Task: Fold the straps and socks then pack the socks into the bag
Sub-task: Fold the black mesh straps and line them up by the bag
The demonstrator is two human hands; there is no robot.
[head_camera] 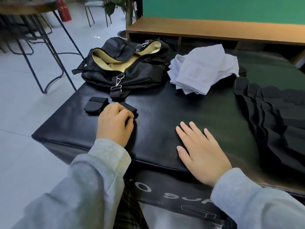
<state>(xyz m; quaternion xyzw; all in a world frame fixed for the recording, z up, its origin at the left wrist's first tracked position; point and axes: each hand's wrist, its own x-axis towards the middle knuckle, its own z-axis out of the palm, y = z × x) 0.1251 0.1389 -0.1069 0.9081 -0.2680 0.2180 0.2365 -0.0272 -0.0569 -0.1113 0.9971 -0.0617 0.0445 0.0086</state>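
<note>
Person seated at a black padded leather-look table (165, 103), grey sweatshirt sleeves showing on both arms. Left hand (114, 123) sits near the table's left front part, fingers curled down over the end of a black woven strap (130, 107); fingertips and thumb pinch the strap against the surface. The strap runs from that hand up toward the silver swivel clip (117, 84) at the front of the bag. Just left of the hand, touching or nearly touching it, lies a small black folded strap bundle (96, 105), flat on the table. Right hand (200, 152) lies palm-down on the bare table near the front edge, fingers straight and spread, holding nothing. Black soft duffel bag with tan lining (132, 66) stands at the far left of the table, zip mouth gaping, lining visible; a second clip shows at its top. To the bag's right, a crumpled pale blue-white cloth pile (203, 68), just beside the bag. Along the right side of the table, a row of long black socks (264, 116) laid flat and overlapping like a fan, toes pointing away; none are in the bag. Socks well apart from the left hand, near the right hand but not touching. White lettering on the table's front panel, partly hidden.
</note>
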